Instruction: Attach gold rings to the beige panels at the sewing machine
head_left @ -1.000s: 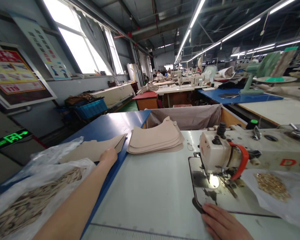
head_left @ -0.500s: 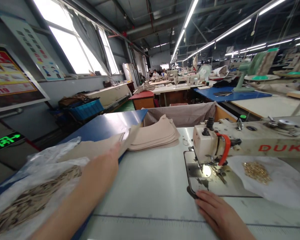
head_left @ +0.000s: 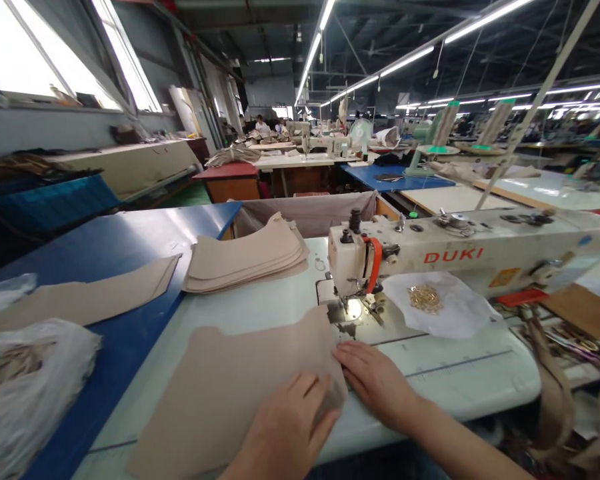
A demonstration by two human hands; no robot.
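A beige cut panel (head_left: 240,373), of fabric or leather, lies across the sewing table in front of the machine. My left hand (head_left: 293,423) is closed on its right edge, thumb and fingers bent together there. Flat on the table, my right hand (head_left: 377,387) has its fingers stretched out, and their tips touch the panel's right edge. Just beyond is the needle area of the sewing machine (head_left: 405,260), lit by a small lamp. Behind the panel rests a stack of similar beige panels (head_left: 245,260).
Small gold-coloured metal pieces (head_left: 424,298) lie on a white sheet (head_left: 460,310) beneath the machine arm. On the blue table (head_left: 130,230) at left are more beige panels (head_left: 100,293) and a plastic bag (head_left: 45,393) of strips. Tools and straps (head_left: 555,373) clutter the right side.
My left hand has come from the left table to the front of the machine, bringing a beige panel. My right hand stays by the machine plate, now at the panel's edge. The view has turned right.
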